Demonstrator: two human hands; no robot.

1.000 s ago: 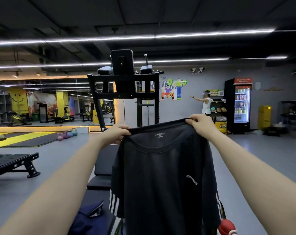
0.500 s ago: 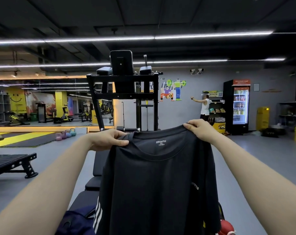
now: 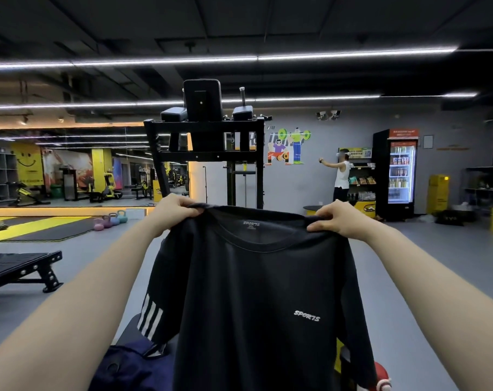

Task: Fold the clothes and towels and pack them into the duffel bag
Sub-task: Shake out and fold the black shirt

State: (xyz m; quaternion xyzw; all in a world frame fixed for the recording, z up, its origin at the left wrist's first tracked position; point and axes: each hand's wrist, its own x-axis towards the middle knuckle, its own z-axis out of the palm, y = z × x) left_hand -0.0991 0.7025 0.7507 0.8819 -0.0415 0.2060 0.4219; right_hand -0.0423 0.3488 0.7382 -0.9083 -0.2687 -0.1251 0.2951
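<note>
Black shirt held up in the air in front of the camera, front side facing it: white "SPORTS" print on the chest at the viewer's right, neck label readable inside the collar. Long axis vertical, collar at top, hem running out of the bottom of the frame. Shoulder line roughly level, spread between the two hands.

Left hand grips the shoulder seam at the viewer's left, fingers curled over the fabric edge. Right hand pinches the other shoulder, thumb in front, fingers folded behind the cloth. Both hands clamped on the shirt, both arms stretched forward. Hands well apart, collar sagging slightly between them.

Left sleeve hangs down with white stripes on it. Right sleeve hangs along the body, mostly edge-on.

Below the shirt at lower left: a dark blue bag, partly covered by the hanging sleeve. Can't tell whether it's open. A red object pokes out at the lower right behind the shirt; can't tell what it is.

Background: gym floor, a black rack straight ahead behind the shirt, a flat bench at left, small kettlebells on the floor beyond it, a lit drinks fridge at right with a person standing near it, arm extended.
</note>
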